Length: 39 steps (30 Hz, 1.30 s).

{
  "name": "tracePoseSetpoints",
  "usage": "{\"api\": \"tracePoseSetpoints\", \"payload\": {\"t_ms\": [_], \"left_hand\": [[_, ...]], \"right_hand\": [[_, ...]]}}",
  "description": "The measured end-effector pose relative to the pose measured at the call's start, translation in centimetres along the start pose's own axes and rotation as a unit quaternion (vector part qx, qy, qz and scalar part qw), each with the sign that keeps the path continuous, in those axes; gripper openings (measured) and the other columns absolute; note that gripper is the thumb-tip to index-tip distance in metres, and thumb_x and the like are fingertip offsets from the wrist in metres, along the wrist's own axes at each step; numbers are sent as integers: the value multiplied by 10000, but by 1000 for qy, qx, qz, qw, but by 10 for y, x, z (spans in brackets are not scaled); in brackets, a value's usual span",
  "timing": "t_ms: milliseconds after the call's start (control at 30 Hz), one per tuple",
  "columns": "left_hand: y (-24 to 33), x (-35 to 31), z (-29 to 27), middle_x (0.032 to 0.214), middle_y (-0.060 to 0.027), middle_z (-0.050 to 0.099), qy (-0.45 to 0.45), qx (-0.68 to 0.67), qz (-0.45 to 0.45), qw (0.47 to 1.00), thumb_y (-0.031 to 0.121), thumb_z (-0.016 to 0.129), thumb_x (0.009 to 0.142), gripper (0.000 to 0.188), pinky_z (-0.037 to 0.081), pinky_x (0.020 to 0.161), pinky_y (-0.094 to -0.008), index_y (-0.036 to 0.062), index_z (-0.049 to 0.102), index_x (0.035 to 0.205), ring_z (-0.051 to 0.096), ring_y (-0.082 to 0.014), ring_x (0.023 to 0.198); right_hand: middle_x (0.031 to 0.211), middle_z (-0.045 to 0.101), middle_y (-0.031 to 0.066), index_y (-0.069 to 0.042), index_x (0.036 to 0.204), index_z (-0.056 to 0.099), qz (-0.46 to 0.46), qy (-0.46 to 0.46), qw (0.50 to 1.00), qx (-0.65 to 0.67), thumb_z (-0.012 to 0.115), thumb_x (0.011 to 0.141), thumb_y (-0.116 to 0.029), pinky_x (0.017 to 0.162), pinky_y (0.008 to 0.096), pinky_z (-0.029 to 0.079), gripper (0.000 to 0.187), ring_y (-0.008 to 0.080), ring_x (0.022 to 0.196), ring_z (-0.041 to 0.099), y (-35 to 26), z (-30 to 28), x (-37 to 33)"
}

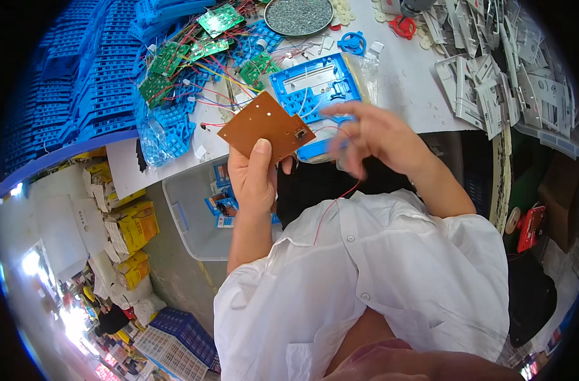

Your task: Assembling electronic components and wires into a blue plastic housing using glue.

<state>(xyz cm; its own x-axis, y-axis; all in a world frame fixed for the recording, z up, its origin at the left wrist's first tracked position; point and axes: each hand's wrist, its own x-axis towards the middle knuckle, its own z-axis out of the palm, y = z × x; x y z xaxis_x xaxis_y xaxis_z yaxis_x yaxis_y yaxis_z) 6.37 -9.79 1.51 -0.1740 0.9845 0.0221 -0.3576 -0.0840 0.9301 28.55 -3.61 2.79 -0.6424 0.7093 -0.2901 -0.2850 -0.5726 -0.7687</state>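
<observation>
My left hand (254, 174) holds a brown circuit board (264, 127) tilted above the table's front edge, its thumb pressed on the bare face. A small dark part sits near the board's right corner. To the right of it, my right hand (388, 143) is raised with its fingers smeared by motion. A thin red wire (336, 202) runs past those fingers and down over the white shirt; whether they grip it cannot be made out. Just behind the board lies a blue plastic housing (350, 87) with a rectangular window and a grid of blue keys, partly hidden by the board and right hand.
Green circuit boards (168, 58) with coloured wires lie behind left, next to stacked blue plastic parts (99, 70). A round dish of small metal pieces (299, 16) stands at the back. White plastic parts (483, 95) crowd the right. Below the table is a clear bin (186, 235).
</observation>
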Motion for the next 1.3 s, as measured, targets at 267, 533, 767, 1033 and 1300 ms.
{"api": "tracePoseSetpoints", "payload": {"t_ms": [267,533,767,1033,1300], "left_hand": [[19,-15,1,1059,-162,693,-143,50,-139,979,134,453,1031,342,503,582,-235,-66,479,1307,689,-173,793],[6,-20,23,923,-125,722,-341,225,-167,897,115,524,981,286,540,715,-313,-44,567,1214,710,-185,801],[-5,-31,17,857,-125,717,-335,238,-168,896,130,551,972,262,540,707,-315,-15,587,1187,714,-209,762],[-26,-36,4,735,-129,673,-237,271,-167,918,153,642,939,172,488,580,-296,-18,627,929,673,-192,626],[-27,-34,6,713,-124,639,-228,314,-135,912,129,672,907,134,486,644,-336,1,644,933,654,-219,727]], "right_hand": [[893,678,119,41,1234,641,103,-103,904,-402,650,923,-366,688,280,479,512,142,762,620,-45,-91,-74],[1319,574,157,11,1313,593,-231,-169,829,-480,690,893,-424,1040,387,390,612,280,1223,521,-28,-66,-40],[1154,631,118,-53,1267,650,2,-209,920,-331,747,860,-148,939,348,452,429,227,1062,589,0,-22,-6],[1029,648,62,-5,1031,689,-13,-87,977,-192,724,848,-49,826,280,461,191,128,943,589,19,-24,-11],[965,629,43,-26,993,619,0,-14,986,-167,718,853,-21,760,264,450,171,98,863,569,20,-19,-12]]}}
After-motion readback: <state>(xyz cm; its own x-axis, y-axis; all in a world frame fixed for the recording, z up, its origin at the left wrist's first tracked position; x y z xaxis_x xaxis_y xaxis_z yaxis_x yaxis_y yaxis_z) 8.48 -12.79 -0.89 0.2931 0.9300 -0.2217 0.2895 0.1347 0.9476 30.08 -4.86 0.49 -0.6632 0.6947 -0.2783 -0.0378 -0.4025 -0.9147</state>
